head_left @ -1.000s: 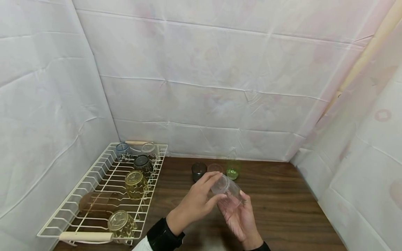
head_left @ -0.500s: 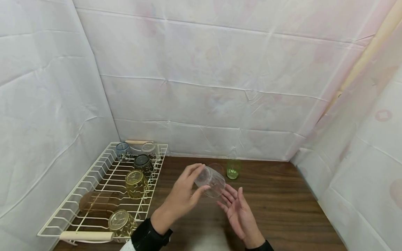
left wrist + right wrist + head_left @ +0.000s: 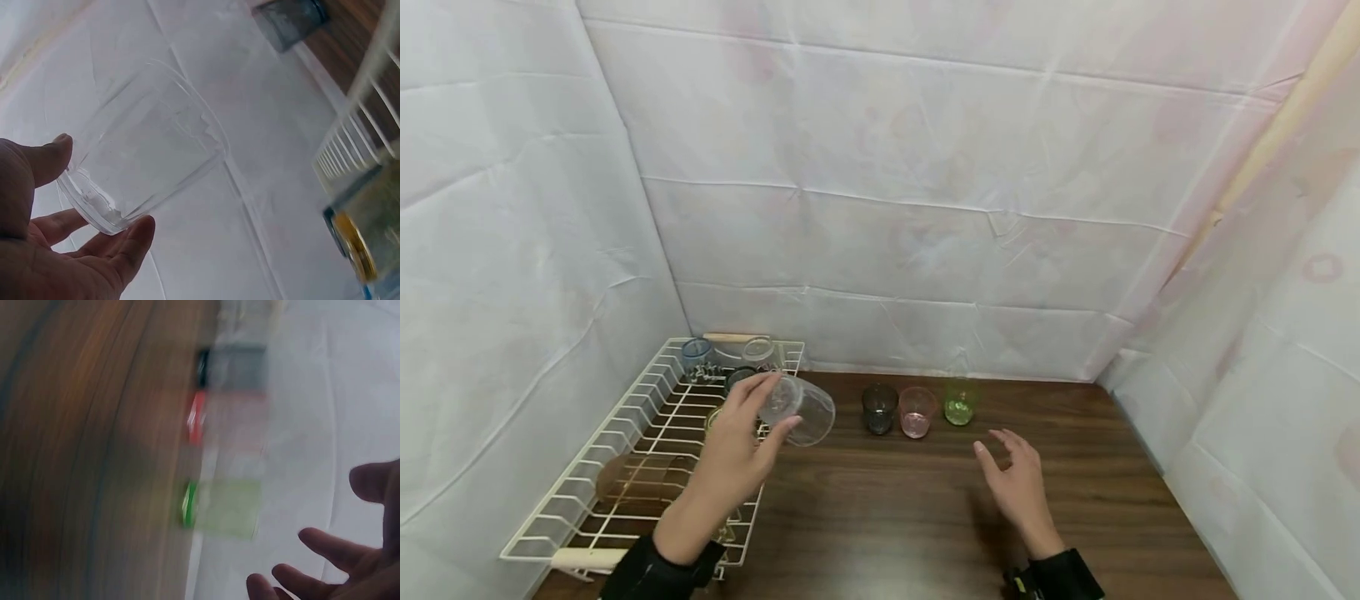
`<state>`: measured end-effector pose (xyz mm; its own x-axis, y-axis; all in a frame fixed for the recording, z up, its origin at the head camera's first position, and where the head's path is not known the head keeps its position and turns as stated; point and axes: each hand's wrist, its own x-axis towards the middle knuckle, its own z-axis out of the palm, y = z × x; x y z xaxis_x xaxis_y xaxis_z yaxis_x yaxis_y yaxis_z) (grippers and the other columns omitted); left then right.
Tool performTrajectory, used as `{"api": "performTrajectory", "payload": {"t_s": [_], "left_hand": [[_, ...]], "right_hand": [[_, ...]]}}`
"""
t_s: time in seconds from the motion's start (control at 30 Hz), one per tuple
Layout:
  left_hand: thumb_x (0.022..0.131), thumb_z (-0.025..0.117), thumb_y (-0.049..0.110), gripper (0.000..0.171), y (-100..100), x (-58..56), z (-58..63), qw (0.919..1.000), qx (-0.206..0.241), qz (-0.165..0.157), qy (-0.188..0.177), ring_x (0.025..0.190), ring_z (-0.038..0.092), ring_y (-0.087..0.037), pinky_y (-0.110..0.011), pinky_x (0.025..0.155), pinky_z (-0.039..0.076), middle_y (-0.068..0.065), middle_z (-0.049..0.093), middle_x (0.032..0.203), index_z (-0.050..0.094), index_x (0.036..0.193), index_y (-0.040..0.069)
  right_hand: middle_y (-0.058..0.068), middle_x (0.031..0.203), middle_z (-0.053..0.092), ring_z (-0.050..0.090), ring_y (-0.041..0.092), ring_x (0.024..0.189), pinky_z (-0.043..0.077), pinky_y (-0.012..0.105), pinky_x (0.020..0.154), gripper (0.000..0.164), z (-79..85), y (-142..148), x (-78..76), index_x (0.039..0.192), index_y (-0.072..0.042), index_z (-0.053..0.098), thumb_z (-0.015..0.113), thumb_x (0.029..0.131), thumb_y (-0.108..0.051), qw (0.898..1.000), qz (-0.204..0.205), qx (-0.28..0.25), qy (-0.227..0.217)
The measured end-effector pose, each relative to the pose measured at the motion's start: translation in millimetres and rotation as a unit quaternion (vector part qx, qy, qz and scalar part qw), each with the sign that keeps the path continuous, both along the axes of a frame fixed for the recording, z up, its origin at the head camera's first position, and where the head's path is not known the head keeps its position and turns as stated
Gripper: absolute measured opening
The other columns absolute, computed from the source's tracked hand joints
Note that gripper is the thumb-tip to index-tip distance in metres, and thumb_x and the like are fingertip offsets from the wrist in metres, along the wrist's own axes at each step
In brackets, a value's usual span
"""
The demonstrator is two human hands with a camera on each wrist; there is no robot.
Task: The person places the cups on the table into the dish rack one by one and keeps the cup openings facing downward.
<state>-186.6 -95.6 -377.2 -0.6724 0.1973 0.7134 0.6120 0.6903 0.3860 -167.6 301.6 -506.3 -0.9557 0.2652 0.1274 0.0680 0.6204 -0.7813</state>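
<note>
My left hand [image 3: 730, 454] grips a clear drinking glass [image 3: 808, 412] by its base end, thumb on one side and fingers on the other. The glass lies tilted in the air over the right side of the white wire dish rack [image 3: 747, 533], its mouth pointing right. In the left wrist view the glass [image 3: 150, 144] is pinched near its thick bottom. My right hand [image 3: 1018, 483] hovers above the wooden table with fingers spread, holding nothing. Beyond it stand a dark grey glass [image 3: 879, 410], a pink glass [image 3: 917, 413] and a green glass [image 3: 958, 407].
In the rack, a blue glass mug [image 3: 697, 357] and a clear one [image 3: 762, 354] stand upside down at the back. A brown glass piece [image 3: 636, 479] lies at its left. Yellow glassware [image 3: 727, 531] is mostly hidden behind my left hand. White sheeting [image 3: 887, 208] walls the table.
My left hand has carried the clear glass leftward to the rack. The right hand has let go of the glass and drawn away to the right.
</note>
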Motion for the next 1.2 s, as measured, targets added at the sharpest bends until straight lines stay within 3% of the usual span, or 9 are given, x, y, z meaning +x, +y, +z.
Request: {"api": "performTrajectory", "payload": {"t_s": [0.13,0.37,0.67,1.0,1.2], "left_hand": [[0.085,0.089,0.01,0.065,-23,1.7,4.1,0.9994,0.004,0.029,-0.015,0.114,0.069,-0.045,-0.06,0.088,0.058,-0.026,0.065,0.134,0.063,0.143,-0.004],[0.086,0.086,0.007,0.066,-69,-1.4,11.8,0.9971,0.014,0.062,-0.041,0.117,0.062,-0.056,-0.073,0.094,0.05,-0.033,0.061,0.136,0.059,0.144,-0.007],[0.091,0.084,0.012,0.066,-116,-19.9,10.4,0.9899,-0.008,0.12,-0.076,0.115,0.057,-0.064,-0.077,0.09,0.047,-0.039,0.057,0.135,0.055,0.147,-0.007],[0.096,0.078,0.015,0.066,-146,-51.0,6.6,0.9793,-0.072,0.132,-0.135,0.12,0.052,-0.062,-0.078,0.099,0.042,-0.043,0.051,0.138,0.049,0.149,-0.013],[0.097,0.076,0.019,0.068,-155,-71.5,-2.5,0.966,-0.104,0.133,-0.195,0.123,0.049,-0.065,-0.078,0.102,0.042,-0.047,0.048,0.139,0.047,0.148,-0.015]], "right_hand": [[0.035,0.169,0.031,0.019,0.058,0.158,0.023,0.078,0.124,0.068,-10.8,25,0.0,0.156,0.001,0.049,0.059,0.109,-0.046,0.996,0.003,0.083,-0.022],[0.037,0.17,0.027,0.014,0.062,0.158,0.02,0.084,0.122,0.072,-28.7,48,6.6,0.159,0.0,0.046,0.06,0.107,-0.047,0.973,0.003,0.223,-0.059],[0.036,0.171,0.025,0.012,0.063,0.158,0.016,0.084,0.122,0.072,-25.9,51,11.5,0.16,0.0,0.044,0.06,0.107,-0.046,0.971,0.006,0.229,-0.063],[0.037,0.167,0.033,0.019,0.064,0.156,0.02,0.085,0.118,0.067,-16.6,38,20.1,0.155,0.002,0.05,0.061,0.108,-0.045,0.978,0.0,0.211,-0.01],[0.038,0.165,0.037,0.022,0.063,0.155,0.021,0.084,0.117,0.065,-4.1,33,24.1,0.153,0.002,0.052,0.063,0.107,-0.042,0.979,0.001,0.2,0.025]]}}
